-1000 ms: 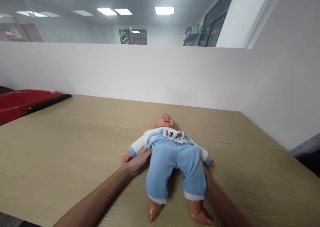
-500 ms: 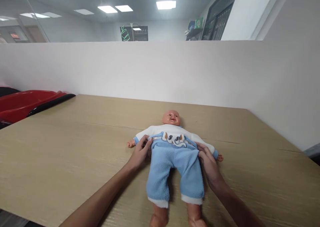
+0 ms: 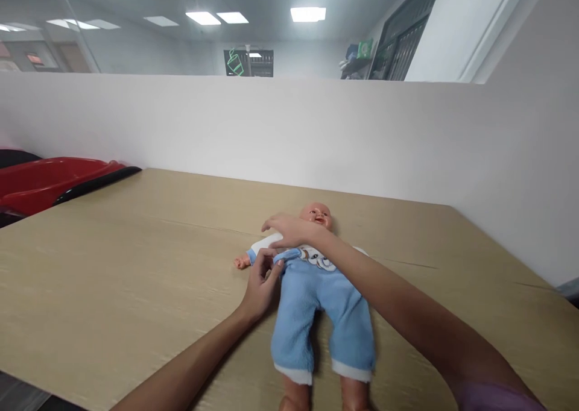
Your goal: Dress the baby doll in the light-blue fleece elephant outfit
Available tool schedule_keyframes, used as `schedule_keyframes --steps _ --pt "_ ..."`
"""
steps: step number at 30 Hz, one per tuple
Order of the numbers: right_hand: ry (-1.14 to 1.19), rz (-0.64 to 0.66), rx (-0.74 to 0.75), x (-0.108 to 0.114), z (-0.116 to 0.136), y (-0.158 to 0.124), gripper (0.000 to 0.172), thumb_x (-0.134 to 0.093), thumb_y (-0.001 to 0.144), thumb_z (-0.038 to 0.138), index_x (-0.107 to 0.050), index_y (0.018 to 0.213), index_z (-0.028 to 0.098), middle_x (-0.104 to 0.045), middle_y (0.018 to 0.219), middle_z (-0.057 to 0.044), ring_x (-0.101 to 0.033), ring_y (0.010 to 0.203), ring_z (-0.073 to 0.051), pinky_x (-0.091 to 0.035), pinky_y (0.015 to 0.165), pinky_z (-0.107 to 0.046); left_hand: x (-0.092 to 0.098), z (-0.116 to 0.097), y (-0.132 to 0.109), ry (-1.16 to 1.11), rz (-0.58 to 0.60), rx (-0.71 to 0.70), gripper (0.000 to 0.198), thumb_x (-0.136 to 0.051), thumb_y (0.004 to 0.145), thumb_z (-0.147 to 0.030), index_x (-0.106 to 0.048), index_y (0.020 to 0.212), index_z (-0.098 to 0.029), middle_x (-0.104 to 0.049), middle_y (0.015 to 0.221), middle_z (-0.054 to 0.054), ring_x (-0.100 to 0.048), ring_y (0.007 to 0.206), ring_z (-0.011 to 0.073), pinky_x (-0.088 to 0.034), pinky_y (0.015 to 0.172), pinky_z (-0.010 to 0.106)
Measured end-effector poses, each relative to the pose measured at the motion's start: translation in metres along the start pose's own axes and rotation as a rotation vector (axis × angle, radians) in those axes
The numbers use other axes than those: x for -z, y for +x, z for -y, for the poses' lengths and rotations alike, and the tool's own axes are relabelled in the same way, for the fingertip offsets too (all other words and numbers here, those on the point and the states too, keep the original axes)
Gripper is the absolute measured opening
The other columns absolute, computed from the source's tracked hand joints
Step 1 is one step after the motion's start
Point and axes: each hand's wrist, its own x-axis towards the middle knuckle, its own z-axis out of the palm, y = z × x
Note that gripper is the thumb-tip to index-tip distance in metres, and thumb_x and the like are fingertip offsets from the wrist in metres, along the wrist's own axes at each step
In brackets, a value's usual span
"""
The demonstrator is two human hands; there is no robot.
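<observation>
A baby doll [image 3: 320, 220] lies on its back, head away from me, wearing a white top with blue cuffs and an animal face [image 3: 319, 259], plus fleecy blue trousers [image 3: 301, 320] with white cuffs. At the waist on the left side, my left hand [image 3: 262, 284] pinches the edge of the clothes beside the top's blue hem [image 3: 288, 255]. Whether it grips the hem, the waistband or both, I cannot tell. My right hand [image 3: 292, 229] reaches across the doll's chest, palm down with fingers extended, just above the left sleeve [image 3: 266, 242]. My right forearm hides the doll's other arm.
The doll lies on a wooden table [image 3: 136, 266]. A red tub [image 3: 58, 179] with a black edge stands beyond the table's left side. A white wall [image 3: 253, 128] rises behind, with a window [image 3: 149, 43] above it.
My right hand has let go of the trousers' right side and swung left across the doll's chest. My left hand stays at the left waist. The view has shifted slightly.
</observation>
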Motion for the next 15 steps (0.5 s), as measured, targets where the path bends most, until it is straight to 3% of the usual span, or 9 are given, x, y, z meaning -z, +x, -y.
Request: schedule_keyframes --steps 3,6,10,15 --pt "-0.038 0.153 0.085 -0.019 -0.004 0.027 0.039 -0.087 0.066 0.011 -0.077 0.103 0.022 -0.080 0.103 -0.008 -0.072 0.100 -0.028 -0.052 0.093 -0.038 -0.002 0.000 -0.001 0.008 -0.045 0.014 0.033 -0.066 0.097 -0.055 -0.058 0.106 -0.024 -0.056 0.088 -0.001 -0.052 0.083 0.0192 -0.042 0.080 0.030" --pt "-0.046 0.140 0.130 -0.021 -0.008 0.028 0.024 -0.081 0.076 0.016 -0.075 0.099 0.020 -0.078 0.097 -0.009 -0.070 0.096 -0.028 -0.049 0.096 -0.040 -0.003 -0.001 -0.002 -0.031 -0.020 0.059 0.034 -0.065 0.098 -0.056 -0.058 0.107 -0.024 -0.060 0.090 0.001 -0.055 0.083 0.0202 -0.043 0.080 0.032" --pt "0.011 -0.019 0.112 0.000 -0.019 -0.001 0.029 -0.060 0.095 0.025 -0.063 0.122 0.015 -0.073 0.113 -0.013 -0.068 0.098 -0.026 -0.050 0.089 -0.037 -0.003 -0.001 -0.007 0.004 -0.068 0.028 0.033 -0.065 0.098 -0.055 -0.059 0.105 -0.023 -0.057 0.089 0.001 -0.053 0.084 0.0204 -0.044 0.081 0.032" --pt "0.169 -0.075 0.121 0.009 -0.029 -0.048 0.045 -0.054 0.092 0.017 -0.054 0.137 0.017 -0.070 0.121 -0.010 -0.066 0.108 -0.024 -0.051 0.097 -0.036 -0.005 0.005 -0.020 -0.003 -0.172 -0.070 0.034 -0.066 0.097 -0.056 -0.060 0.104 -0.023 -0.063 0.100 0.005 -0.058 0.095 0.0231 -0.047 0.090 0.035"
